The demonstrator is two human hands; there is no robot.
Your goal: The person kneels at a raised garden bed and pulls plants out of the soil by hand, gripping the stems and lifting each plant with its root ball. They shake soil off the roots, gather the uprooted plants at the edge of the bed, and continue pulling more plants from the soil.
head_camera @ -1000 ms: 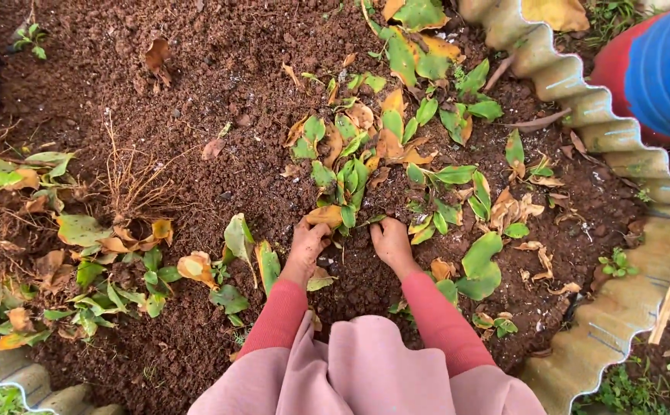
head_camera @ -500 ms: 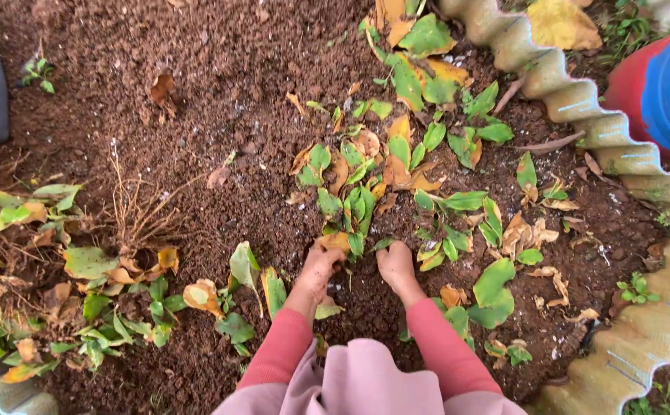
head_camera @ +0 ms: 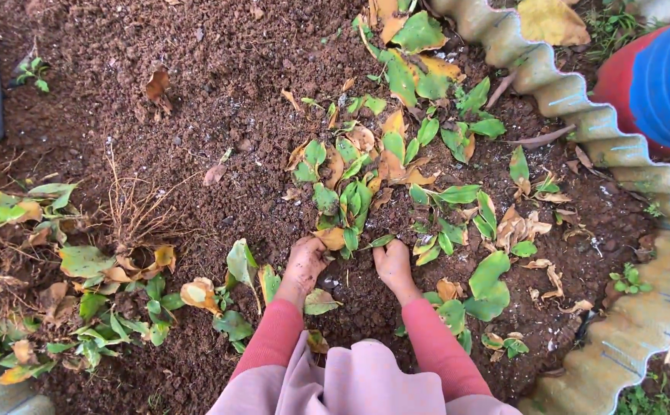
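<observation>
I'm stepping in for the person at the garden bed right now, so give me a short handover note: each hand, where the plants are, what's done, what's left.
Left hand: soil-covered, pressed on the dirt at the base of the small green plant; nothing visibly gripped.
Right hand: soil-covered, on the dirt on the plant's other side; whether its fingers grip anything cannot be told.
Things: the plant stands between the hands in the brown soil; similar leafy plants lie scattered to its right and along the bed's left edge. A corrugated metal edging borders the right.
Done: this plant sits in the soil.
Left: apparently firming the soil around it; the scattered plants lie loose.
</observation>
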